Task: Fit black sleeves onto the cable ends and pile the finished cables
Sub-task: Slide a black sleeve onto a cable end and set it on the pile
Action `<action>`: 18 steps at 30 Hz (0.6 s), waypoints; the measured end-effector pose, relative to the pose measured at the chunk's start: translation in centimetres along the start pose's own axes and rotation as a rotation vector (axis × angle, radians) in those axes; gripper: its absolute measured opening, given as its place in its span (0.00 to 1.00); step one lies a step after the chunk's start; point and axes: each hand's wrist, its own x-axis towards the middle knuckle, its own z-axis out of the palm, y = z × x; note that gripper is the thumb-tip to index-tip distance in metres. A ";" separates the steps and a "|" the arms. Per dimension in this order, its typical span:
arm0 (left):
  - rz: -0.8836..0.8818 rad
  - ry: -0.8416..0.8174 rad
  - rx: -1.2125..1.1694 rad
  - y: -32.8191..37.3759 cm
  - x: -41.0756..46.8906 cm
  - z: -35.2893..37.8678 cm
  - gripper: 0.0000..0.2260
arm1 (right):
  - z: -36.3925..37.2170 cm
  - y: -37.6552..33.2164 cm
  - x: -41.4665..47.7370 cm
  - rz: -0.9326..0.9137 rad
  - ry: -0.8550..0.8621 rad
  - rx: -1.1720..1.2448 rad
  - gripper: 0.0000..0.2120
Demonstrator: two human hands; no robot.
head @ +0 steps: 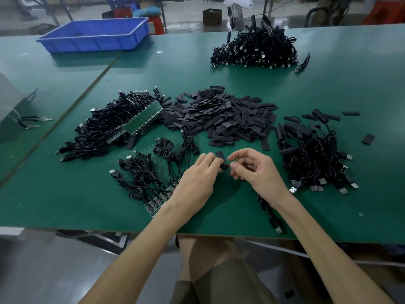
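Cables [105, 128] lacking sleeves lie left of the sleeve heap [219, 117], in front of it the left hand [195, 181] pinches one sleeve [220, 155] and the right hand [258, 172] a cable end [226, 166], finished cables [315, 154] pile right of it: many seem left.

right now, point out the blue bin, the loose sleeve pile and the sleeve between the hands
blue bin [87, 43], head view, front wall
loose sleeve pile [221, 118], head view, middle of the heap
held sleeve [220, 155], head view, its exposed upper end
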 end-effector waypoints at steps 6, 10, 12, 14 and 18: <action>0.013 -0.011 -0.007 0.0 0.0 0.3 0.11 | 0.0 0.2 0.1 -0.002 -0.017 -0.016 0.06; 0.019 -0.007 -0.016 -0.1 0.1 0.4 0.10 | -0.2 0.1 0.1 0.019 -0.026 0.003 0.05; 0.024 -0.005 -0.009 0.0 0.1 0.4 0.10 | -0.2 0.1 0.0 0.020 -0.026 0.003 0.05; 0.038 -0.018 0.019 0.1 0.1 0.5 0.11 | -0.1 0.1 0.0 0.021 -0.032 -0.006 0.05; 0.040 -0.030 0.039 0.0 0.2 0.7 0.14 | 0.0 0.0 0.0 0.022 -0.039 -0.002 0.04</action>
